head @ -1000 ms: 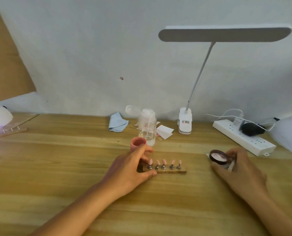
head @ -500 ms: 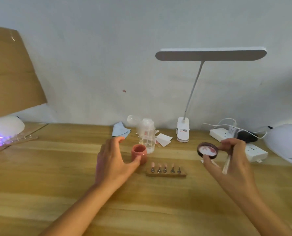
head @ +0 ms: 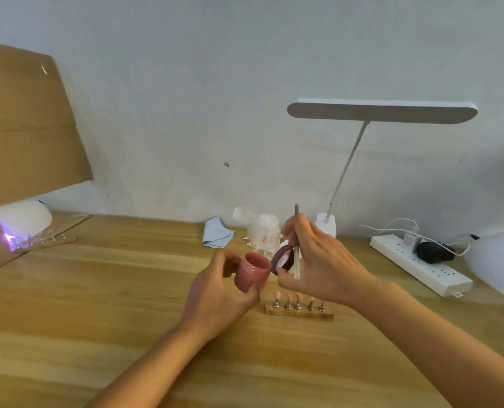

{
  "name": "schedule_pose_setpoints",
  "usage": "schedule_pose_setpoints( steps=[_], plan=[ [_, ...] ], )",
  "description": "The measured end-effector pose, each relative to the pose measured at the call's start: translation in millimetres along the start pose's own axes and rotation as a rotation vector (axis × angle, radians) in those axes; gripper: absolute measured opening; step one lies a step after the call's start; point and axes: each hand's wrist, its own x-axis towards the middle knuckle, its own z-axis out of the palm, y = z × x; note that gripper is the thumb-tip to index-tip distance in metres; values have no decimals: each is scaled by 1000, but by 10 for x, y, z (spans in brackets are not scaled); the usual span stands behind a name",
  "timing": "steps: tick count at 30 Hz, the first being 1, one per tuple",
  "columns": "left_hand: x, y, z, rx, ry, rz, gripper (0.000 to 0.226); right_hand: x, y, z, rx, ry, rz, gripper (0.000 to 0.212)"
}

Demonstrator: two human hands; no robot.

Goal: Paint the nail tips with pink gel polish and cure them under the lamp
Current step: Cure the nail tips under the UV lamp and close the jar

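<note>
My left hand (head: pixel 215 293) grips the pink gel jar (head: pixel 250 275), lifted off the table and tilted toward the right. My right hand (head: pixel 321 260) holds the jar's dark lid (head: pixel 283 258) between thumb and fingers, right beside the jar's mouth, and also pinches the thin brush (head: pixel 296 245), which points upward. Below both hands, the wooden holder (head: pixel 299 313) stands on the table with several pink nail tips (head: pixel 277 294) on metal posts. A white curing lamp (head: pixel 24 219) glows violet at far left.
A white desk lamp (head: pixel 381 112) arches over the back of the wooden table (head: pixel 97 319). A clear bottle (head: pixel 264 235) and blue cloth (head: pixel 216 236) sit by the wall. A power strip (head: pixel 421 267) and a second white dome (head: pixel 498 260) lie right. Cardboard (head: pixel 24 128) leans at left.
My left hand closed round the pink jar and lifted it. My right hand carried the lid and brush leftward up to the jar's mouth. The camera tilted upward.
</note>
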Motion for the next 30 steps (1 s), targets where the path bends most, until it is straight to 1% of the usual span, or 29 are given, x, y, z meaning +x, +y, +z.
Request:
schedule_pose_setpoints(
  steps=[2,6,8,11,15,18,20,22,23,24,26,27,28,29,30],
  plan=[
    [-57,43,-55,-26,-22,109,46,43,-25,-42,183,-35,3,53],
    [-108,139,-88,-55,-15,234,42,31,-99,-60,553,-112,39,49],
    [-141,174,-68,-56,-9,271,43,4,-102,-63,625,-137,43,46],
    [-194,206,-38,-14,12,304,46,-47,-81,-110,647,-142,55,38],
    [-184,222,-41,128,49,438,50,-67,-101,-169,455,-122,-33,29],
    [-205,204,-31,162,49,447,52,-90,-142,-185,264,-71,-149,29],
    [-222,233,-3,91,33,355,52,-96,-170,-154,96,-69,-200,40],
    [-185,257,31,-30,38,215,46,-86,-156,-153,46,-52,-180,55],
    [-144,228,42,-61,48,146,44,-70,-103,-161,44,8,-171,59],
    [-102,172,40,-64,53,84,43,-52,-15,-178,16,97,-169,59],
    [-38,22,3,-27,29,-17,42,-46,259,-208,-132,274,-179,50],
    [-16,-58,-27,5,13,-62,40,-63,417,-198,-223,312,-176,44],
    [14,-142,-53,51,0,-100,39,-87,584,-156,-315,292,-166,37],
    [38,-210,-75,109,-10,-127,38,-115,745,-91,-400,211,-156,31],
    [61,-258,-89,170,-20,-141,39,-139,894,-4,-473,96,-142,27]
  ],
)
